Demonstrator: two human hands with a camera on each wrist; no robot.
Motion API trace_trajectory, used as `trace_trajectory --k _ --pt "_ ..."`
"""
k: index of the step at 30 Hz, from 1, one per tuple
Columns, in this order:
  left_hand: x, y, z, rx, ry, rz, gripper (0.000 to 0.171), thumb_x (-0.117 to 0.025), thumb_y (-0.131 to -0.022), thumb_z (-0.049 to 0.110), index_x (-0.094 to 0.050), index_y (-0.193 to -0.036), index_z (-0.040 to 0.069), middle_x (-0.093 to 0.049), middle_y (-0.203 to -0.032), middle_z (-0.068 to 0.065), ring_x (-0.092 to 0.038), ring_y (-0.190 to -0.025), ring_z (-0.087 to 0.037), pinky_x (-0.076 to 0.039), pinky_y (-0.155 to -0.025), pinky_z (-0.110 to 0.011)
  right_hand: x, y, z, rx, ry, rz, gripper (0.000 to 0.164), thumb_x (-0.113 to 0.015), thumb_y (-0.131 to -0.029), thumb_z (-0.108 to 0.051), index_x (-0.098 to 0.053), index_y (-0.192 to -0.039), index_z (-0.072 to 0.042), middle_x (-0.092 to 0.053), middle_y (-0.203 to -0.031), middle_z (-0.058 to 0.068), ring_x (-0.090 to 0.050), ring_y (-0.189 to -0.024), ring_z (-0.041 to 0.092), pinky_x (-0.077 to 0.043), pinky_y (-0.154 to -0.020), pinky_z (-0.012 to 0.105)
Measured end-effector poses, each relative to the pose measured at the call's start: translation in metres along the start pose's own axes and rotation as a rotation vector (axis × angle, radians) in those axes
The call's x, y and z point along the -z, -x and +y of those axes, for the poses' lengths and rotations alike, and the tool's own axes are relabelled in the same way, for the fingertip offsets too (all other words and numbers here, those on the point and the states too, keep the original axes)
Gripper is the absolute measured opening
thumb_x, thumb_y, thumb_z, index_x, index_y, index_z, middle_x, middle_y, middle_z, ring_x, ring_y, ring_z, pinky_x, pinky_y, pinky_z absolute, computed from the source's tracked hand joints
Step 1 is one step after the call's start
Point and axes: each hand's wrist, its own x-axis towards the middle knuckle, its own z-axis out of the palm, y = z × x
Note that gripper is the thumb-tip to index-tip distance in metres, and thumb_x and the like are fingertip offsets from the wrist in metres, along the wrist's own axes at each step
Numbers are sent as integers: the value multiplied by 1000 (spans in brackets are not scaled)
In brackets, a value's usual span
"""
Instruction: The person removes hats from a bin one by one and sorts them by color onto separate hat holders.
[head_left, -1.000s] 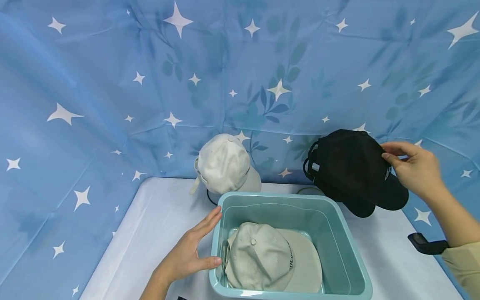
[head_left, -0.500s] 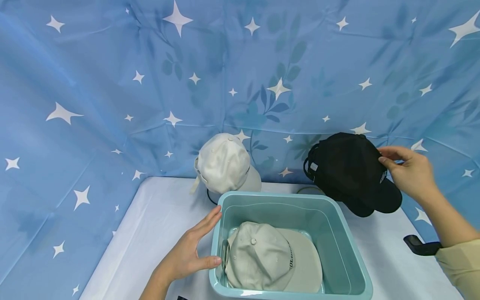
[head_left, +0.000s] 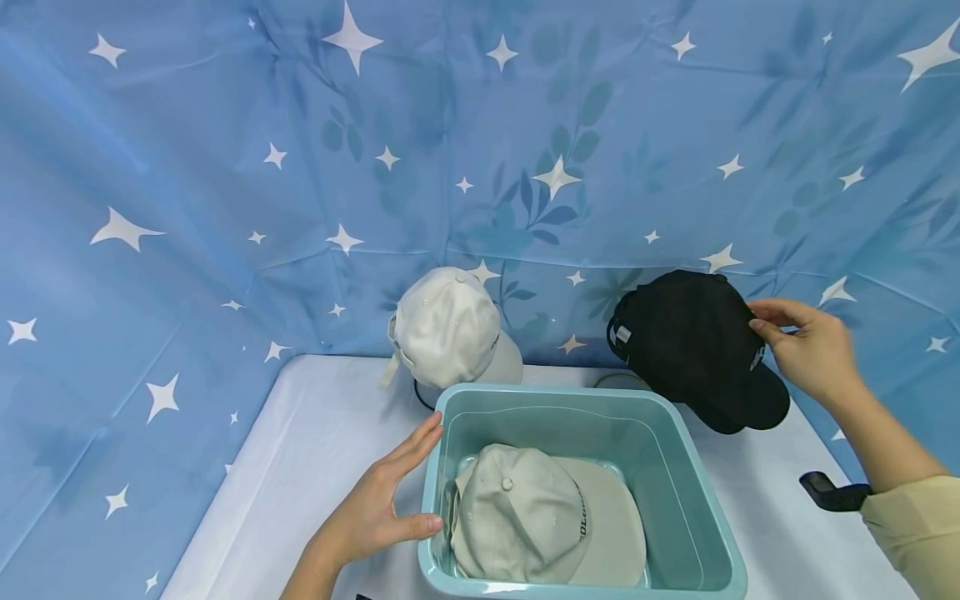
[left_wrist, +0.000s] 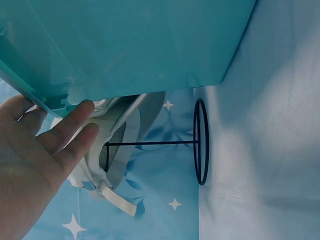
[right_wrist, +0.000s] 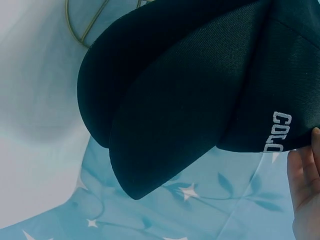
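My right hand (head_left: 817, 350) pinches a black baseball cap (head_left: 686, 333) by the front of its crown, thumb and fingers at the fabric. White letters show on its front in the right wrist view. A second black brim (right_wrist: 107, 95) shows beside the held cap's brim (right_wrist: 165, 115), overlapping it; the rest of that second cap is hidden. My left hand (head_left: 382, 492) rests with fairly straight fingers at the left rim of a teal plastic bin (head_left: 555, 392). Inside the bin lies a greyish-beige baseball cap (head_left: 517, 508), brim pointing right.
A cream cap (head_left: 446, 325) sits on a black wire stand (left_wrist: 201, 142) behind the bin's left corner. Part of a gold-coloured wire stand (right_wrist: 75, 25) shows under the black caps. A blue star-patterned cloth (head_left: 420, 208) hangs behind the white table (head_left: 322, 425).
My right hand has moved left and slightly down with the black cap, whose brim now covers more of the second black brim. My left hand has stayed at the bin.
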Motion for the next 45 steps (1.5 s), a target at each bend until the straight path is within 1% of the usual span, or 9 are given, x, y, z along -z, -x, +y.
trace_trajectory --k 19,27,31,36,38,39,42,44,45 --pt "1 0 0 -3 -3 -4 89 -76 -92 31 -30 -167 15 -19 -175 -1 -24 -158 -28 -35 -112 -70 -7 3 0 11 -16 16 23 -66 -101 2 -72 -122 6 -70 -104 27 -39 -86 -24 -32 -72 -3" --pt "1 0 0 -4 4 -6 89 -76 -92 31 -30 -167 15 -19 -175 -1 -24 -158 -28 -35 -113 -69 -13 4 2 31 -28 33 22 -69 -97 6 -74 -118 6 -70 -101 28 -41 -84 -24 -34 -69 -1" --pt "1 1 0 -5 7 -6 89 -76 -92 30 -30 -167 15 -19 -175 -1 -23 -158 -28 -35 -114 -67 -15 7 4 15 -27 18 22 -68 -98 5 -72 -120 7 -71 -103 28 -40 -84 -24 -32 -72 -3" --pt "1 1 -1 -3 10 -6 90 -77 -91 29 -30 -167 16 -19 -175 -1 -23 -158 -28 -35 -114 -68 -15 9 7 -22 -22 -22 25 -66 -100 2 -71 -124 8 -71 -107 30 -40 -83 -23 -34 -70 -2" --pt "0 1 -1 -4 7 -7 90 -77 -92 30 -30 -167 16 -19 -175 -1 -24 -158 -28 -35 -114 -68 -14 9 8 -28 -18 -32 26 -67 -100 1 -70 -125 8 -71 -108 30 -44 -84 -18 -34 -71 -1" --pt "0 1 0 -4 6 -8 90 -77 -92 30 -30 -167 16 -19 -175 -1 -24 -158 -28 -35 -113 -68 -13 10 8 -33 -16 -39 27 -67 -101 0 -70 -126 8 -71 -109 30 -50 -87 -11 -35 -69 -1" --pt "0 0 0 -5 1 -9 89 -76 -92 30 -30 -167 15 -19 -175 -1 -24 -158 -28 -35 -113 -68 -10 10 8 -50 2 -63 30 -66 -102 -3 -67 -130 8 -70 -113 31 -63 -96 19 -37 -64 3" --pt "1 0 0 -6 -2 -9 89 -76 -92 31 -30 -167 15 -19 -175 -1 -24 -158 -28 -35 -113 -68 -7 9 6 -64 2 -83 32 -64 -103 -6 -65 -133 8 -69 -116 32 -62 -101 39 -39 -59 7" --pt "1 0 0 -6 -2 -8 89 -76 -92 31 -30 -167 15 -19 -175 -1 -24 -158 -28 -35 -113 -68 -5 9 5 -70 7 -89 33 -63 -104 -7 -65 -134 7 -68 -118 32 -61 -101 43 -40 -57 8"
